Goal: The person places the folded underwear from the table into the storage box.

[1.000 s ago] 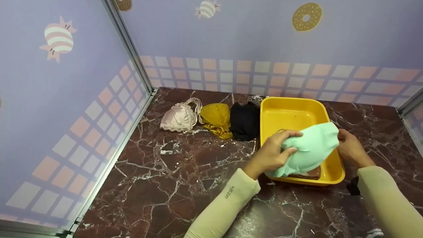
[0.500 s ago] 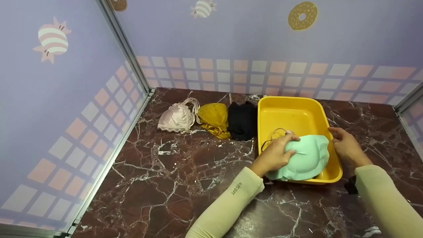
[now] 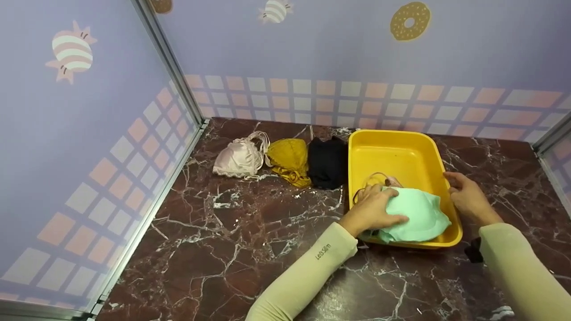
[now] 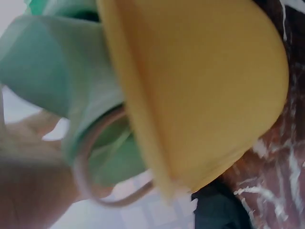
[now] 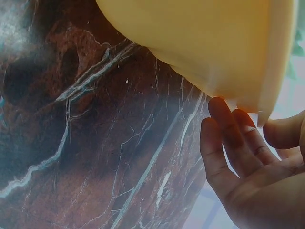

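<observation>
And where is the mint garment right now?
In the head view, the mint garment sits right of centre, at the near end of the yellow tray, with the left hand at its left side.

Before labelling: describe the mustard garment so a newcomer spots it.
Find the yellow tray. In the head view, left of it, the mustard garment lies between the black garment and the pale pink garment. Of the three, only it is yellow.
</observation>
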Available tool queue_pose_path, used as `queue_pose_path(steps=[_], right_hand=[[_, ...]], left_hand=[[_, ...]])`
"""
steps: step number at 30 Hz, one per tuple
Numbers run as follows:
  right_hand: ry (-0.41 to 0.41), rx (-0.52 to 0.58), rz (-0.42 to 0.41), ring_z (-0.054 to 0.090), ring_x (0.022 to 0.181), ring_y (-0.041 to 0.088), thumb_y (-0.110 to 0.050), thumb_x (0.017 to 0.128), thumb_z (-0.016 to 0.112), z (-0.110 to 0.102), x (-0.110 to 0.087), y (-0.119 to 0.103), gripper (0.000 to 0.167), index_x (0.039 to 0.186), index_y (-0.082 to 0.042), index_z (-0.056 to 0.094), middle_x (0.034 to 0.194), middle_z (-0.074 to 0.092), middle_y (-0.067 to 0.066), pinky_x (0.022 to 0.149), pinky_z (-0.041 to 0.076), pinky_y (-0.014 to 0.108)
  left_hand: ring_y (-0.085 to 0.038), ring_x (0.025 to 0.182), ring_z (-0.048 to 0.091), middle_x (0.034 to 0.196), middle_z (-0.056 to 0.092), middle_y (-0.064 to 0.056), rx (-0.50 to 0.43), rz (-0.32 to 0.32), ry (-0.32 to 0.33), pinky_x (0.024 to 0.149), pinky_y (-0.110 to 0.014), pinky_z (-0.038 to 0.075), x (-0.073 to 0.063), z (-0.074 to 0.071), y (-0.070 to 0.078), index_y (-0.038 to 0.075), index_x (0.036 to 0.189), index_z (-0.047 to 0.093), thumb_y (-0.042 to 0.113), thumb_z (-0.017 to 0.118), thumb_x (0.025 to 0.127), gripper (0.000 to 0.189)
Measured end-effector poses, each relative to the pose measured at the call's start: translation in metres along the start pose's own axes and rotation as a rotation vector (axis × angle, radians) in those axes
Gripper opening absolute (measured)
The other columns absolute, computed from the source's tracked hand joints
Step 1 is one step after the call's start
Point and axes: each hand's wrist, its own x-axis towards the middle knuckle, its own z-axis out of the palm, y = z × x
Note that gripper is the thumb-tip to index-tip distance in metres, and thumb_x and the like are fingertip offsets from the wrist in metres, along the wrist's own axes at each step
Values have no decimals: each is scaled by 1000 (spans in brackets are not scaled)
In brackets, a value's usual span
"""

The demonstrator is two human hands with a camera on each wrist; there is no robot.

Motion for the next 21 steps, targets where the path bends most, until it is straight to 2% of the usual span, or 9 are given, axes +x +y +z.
queue_pose_path(steps=[3, 10, 16, 21], right_hand=[[-4, -2, 0, 33, 123, 48, 3, 94, 33, -1, -1, 0, 55, 147, 4, 21, 138, 31, 35, 97, 30, 61], [-11, 5, 15, 34, 122, 48, 3, 93, 34, 0, -1, 1, 56, 148, 3, 20, 138, 32, 34, 97, 31, 61], [-11, 12, 18, 34, 122, 47, 2, 95, 33, 0, 0, 2, 55, 148, 3, 20, 138, 32, 34, 97, 30, 61], [-12, 13, 24, 33, 124, 48, 3, 93, 34, 0, 0, 2, 57, 148, 2, 19, 140, 30, 34, 98, 29, 61]], left_hand=[[-15, 122, 33, 138, 39, 1, 78, -6, -37, 95, -34, 29, -2, -1, 2, 28, 137, 48, 56, 70, 77, 70], [-20, 120, 31, 138, 37, -2, 182, -63, -22, 96, -37, 29, 0, 5, 1, 30, 140, 46, 42, 70, 81, 65], [-21, 121, 31, 135, 39, -2, 208, -82, -36, 97, -38, 29, 2, 8, 0, 31, 141, 45, 41, 69, 80, 66], [-21, 124, 30, 139, 37, -1, 179, -74, -47, 98, -37, 28, 1, 3, 0, 32, 142, 43, 46, 69, 80, 68]])
